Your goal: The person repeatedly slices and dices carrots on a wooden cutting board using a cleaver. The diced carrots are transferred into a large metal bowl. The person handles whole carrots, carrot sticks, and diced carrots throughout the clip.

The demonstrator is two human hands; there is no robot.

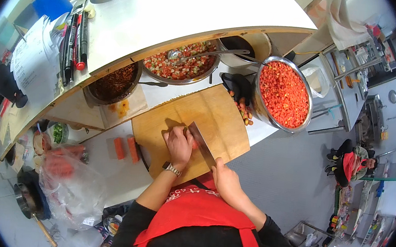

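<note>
My right hand grips the handle of a Chinese cleaver, its blade standing on edge over a wooden cutting board. Close to the flat of the blade, my left hand presses down with curled fingers on a reddish piece of food. Most of that piece is hidden by the fingers and blade; a small green bit shows near the fingertips. Beyond the board's right corner stands a large steel bowl of diced red food. Small reddish and greenish pieces lie between bowl and board.
Under a white shelf sit a pan of diced mixed vegetables with a ladle, a bowl of dark sauce and a pot. Two orange-red blocks and a plastic bag lie left. A person sits far right.
</note>
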